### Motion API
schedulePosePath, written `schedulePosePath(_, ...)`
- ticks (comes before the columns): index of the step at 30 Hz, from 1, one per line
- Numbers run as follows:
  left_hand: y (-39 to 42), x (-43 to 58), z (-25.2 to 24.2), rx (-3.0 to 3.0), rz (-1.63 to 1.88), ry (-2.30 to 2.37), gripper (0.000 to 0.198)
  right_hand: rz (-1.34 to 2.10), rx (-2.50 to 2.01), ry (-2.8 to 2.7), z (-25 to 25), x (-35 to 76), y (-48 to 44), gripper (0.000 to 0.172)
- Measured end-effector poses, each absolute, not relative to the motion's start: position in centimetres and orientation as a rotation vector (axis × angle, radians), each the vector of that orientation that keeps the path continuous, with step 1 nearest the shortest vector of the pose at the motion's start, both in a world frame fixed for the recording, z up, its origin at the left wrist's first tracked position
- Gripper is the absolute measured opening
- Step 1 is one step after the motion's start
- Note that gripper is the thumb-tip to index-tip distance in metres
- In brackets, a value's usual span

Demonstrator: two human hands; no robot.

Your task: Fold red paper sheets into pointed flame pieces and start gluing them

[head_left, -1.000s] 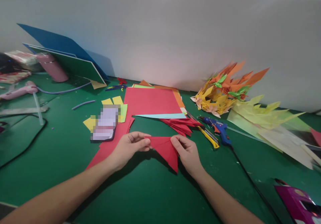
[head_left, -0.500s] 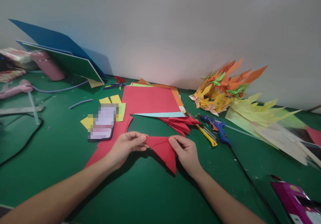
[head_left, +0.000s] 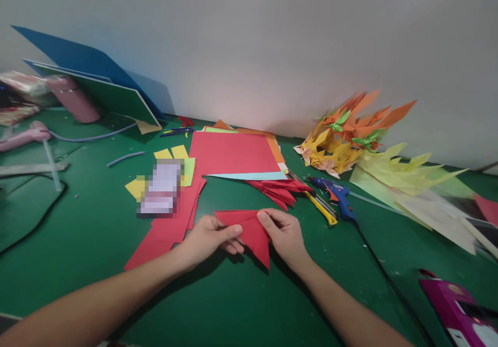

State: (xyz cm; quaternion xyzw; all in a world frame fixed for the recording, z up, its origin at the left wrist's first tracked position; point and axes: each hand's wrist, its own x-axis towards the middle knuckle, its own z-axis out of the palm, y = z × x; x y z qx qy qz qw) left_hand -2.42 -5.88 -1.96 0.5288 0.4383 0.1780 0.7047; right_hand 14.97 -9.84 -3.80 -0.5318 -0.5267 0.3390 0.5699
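A folded red paper (head_left: 254, 235) is held between my two hands above the green table, its pointed end hanging down. My left hand (head_left: 213, 238) pinches its lower left edge, thumb in front and fingers behind. My right hand (head_left: 284, 235) grips the upper right corner between thumb and fingers. Just beyond lie a stack of red sheets (head_left: 235, 152) and a bundle of folded red pieces (head_left: 276, 191). More red paper (head_left: 163, 238) lies beside my left forearm.
A phone (head_left: 161, 186) rests on papers at the left. To the right are a yellow cutter (head_left: 321, 207), a blue glue gun (head_left: 342, 202) with its cord, and paper flowers (head_left: 342, 139). A pink bottle (head_left: 73, 98) leans at the back left.
My left hand has shifted from the paper's upper left corner down and right onto its lower left edge. My right hand keeps its grip, slightly further left.
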Motion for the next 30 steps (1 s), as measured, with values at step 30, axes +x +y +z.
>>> schedulePosePath(30, -3.9, -4.4, -3.4, 2.419, 0.619, 0.881, 0.012, 0.431, -1.354, -1.916, -5.4, 17.6, -9.2, 0.024)
